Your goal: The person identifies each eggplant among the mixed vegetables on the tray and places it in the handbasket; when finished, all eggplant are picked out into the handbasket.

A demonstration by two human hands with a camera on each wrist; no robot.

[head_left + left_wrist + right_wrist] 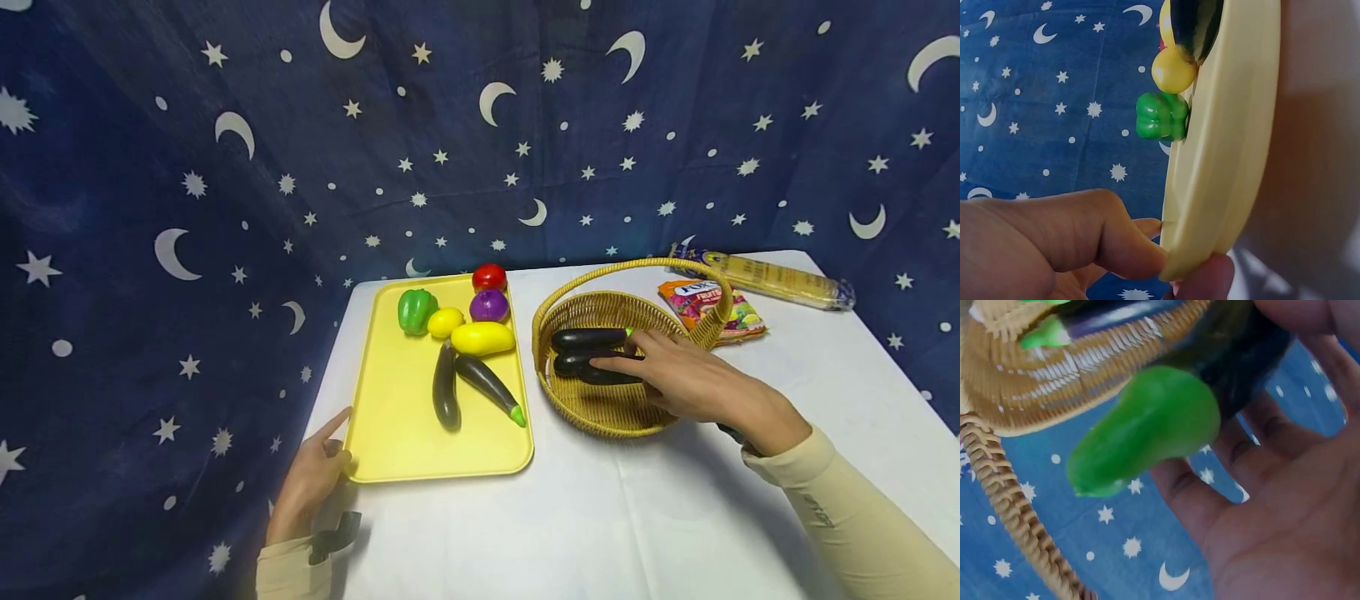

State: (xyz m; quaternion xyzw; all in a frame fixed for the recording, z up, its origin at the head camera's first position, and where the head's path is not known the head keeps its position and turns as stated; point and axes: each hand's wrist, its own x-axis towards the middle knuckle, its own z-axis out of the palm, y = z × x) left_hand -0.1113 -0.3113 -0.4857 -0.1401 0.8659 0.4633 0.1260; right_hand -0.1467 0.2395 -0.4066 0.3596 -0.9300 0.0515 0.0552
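Observation:
My left hand [311, 475] grips the near left edge of a yellow tray [397, 454], its rim pinched between fingers and thumb in the left wrist view. On the tray lie two eggplants [446, 392], a green bell pepper [417, 312], a lemon [446, 322], a long yellow fruit or vegetable [483, 338], a round purple one [489, 306] and a red one [490, 277]. Inside a wicker basket [600, 421], my right hand [686, 379] holds a dark eggplant with a green stem [1147, 425] between thumb and fingers. Other eggplants [588, 338] lie beside it.
The basket's tall arched handle [626, 265] stands over its opening. Behind the basket lie an orange candy bag [712, 312] and a long clear-wrapped yellow pack [780, 282]. A white cloth [570, 517] covers the table, and a dark blue star-and-moon curtain [450, 108] hangs behind.

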